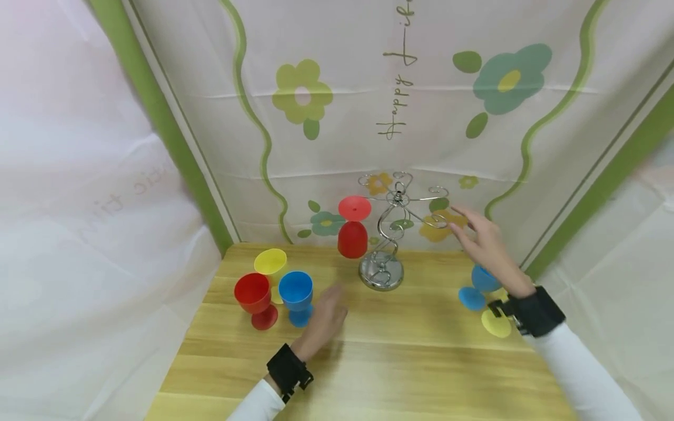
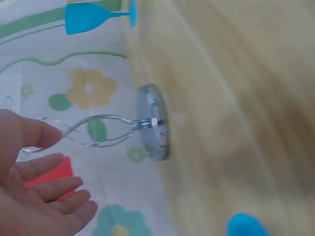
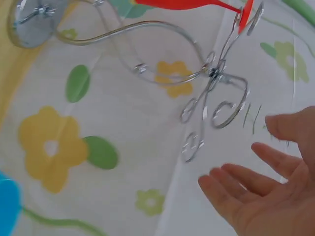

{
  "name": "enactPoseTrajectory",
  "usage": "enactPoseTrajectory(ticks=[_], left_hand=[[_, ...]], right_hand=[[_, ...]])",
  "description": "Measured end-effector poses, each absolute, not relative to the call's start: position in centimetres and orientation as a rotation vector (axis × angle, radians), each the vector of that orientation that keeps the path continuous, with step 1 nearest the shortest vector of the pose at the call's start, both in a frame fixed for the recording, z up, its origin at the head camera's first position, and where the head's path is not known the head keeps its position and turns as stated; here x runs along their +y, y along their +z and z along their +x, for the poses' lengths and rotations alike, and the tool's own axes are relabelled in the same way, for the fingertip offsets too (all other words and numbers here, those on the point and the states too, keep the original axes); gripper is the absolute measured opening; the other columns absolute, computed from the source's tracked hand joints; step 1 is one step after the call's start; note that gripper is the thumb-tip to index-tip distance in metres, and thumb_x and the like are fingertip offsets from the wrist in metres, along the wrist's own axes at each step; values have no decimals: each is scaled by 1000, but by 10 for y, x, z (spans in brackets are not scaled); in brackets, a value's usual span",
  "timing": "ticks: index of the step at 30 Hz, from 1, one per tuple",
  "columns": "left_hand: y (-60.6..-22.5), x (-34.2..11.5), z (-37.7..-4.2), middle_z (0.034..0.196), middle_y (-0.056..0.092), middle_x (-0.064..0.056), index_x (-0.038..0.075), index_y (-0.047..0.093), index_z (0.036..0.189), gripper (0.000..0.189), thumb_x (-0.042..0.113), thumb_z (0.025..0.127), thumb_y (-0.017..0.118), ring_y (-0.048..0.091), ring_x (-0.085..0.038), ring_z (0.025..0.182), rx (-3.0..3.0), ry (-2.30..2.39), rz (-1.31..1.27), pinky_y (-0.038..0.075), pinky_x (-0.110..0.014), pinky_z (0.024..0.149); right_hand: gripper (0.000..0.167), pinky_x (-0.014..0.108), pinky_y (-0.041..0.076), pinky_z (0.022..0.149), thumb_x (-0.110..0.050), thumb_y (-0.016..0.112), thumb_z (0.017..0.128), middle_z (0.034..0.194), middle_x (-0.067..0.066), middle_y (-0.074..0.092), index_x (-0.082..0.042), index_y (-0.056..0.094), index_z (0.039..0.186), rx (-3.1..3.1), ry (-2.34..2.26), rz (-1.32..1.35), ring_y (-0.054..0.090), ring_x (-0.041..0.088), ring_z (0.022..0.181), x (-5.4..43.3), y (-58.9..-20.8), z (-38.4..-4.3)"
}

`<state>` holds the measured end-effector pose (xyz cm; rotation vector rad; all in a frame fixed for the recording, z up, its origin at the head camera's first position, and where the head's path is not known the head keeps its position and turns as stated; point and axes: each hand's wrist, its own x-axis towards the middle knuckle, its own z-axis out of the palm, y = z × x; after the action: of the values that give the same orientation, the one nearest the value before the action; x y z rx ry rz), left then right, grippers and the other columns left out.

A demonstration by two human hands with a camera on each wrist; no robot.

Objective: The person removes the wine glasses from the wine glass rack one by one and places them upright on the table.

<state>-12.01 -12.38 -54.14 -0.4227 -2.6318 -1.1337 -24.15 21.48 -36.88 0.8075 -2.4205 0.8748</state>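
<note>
A silver metal goblet rack with curled arms stands on a round chrome base at the back of the table. From its left side a red goblet hangs upside down, foot uppermost. My right hand holds nothing; its fingertips are close to the curl of the rack's right front arm, and the right wrist view shows the fingers loosely spread. Low over the table is my left hand, empty, beside an upright blue goblet. In the left wrist view, that hand's thumb and relaxed fingers stand apart.
A second red goblet and a yellow goblet stand by the blue one at left. Near the right wrist are another blue goblet and another yellow goblet, partly hidden. Patterned cloth hangs behind the wooden table.
</note>
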Motion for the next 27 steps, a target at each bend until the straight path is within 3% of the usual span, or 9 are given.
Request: enactPoseTrajectory(ticks=[5,9,14,16,22,27], left_hand=[[-520,-126,-134,141,59,-26,-5,60,133,41,-4,92,68,57,-44,130,-2456,-1017,-498,52,-58,104],[-496,-127,-149,141,61,-22,-1,59,135,42,-3,93,67,60,-40,129,-2379,-1008,-496,57,-53,99],[-465,-132,-176,144,59,-23,-1,58,136,43,-1,95,67,58,-39,133,-2317,-996,-456,55,-49,103],[-455,-134,-189,145,58,-22,-1,58,137,44,1,94,69,56,-38,135,-2297,-962,-454,50,-50,110],[-430,-137,-222,146,53,-19,1,52,143,61,12,88,78,51,-36,133,-2297,-826,-497,46,-52,112],[-419,-136,-243,156,45,-21,7,52,148,60,21,94,74,42,-39,143,-2385,-709,-607,37,-55,120]], right_hand=[[50,76,28,112,-10,64,100,145,39,47,8,49,144,-2457,911,603,39,61,135,257,-405,-202],[54,82,16,112,-15,63,101,149,45,36,8,46,146,-2507,911,419,28,67,139,288,-434,-170],[53,81,14,115,-10,67,96,149,46,34,13,49,141,-2471,875,225,26,68,140,315,-464,-142],[53,78,15,117,-6,70,92,148,47,35,16,51,137,-2436,868,170,28,67,139,323,-473,-134],[51,77,11,118,-2,69,90,149,48,32,19,51,133,-2418,898,99,26,68,139,332,-489,-119],[52,79,10,117,-2,69,91,150,48,30,16,50,136,-2441,937,70,25,68,139,327,-492,-119]])
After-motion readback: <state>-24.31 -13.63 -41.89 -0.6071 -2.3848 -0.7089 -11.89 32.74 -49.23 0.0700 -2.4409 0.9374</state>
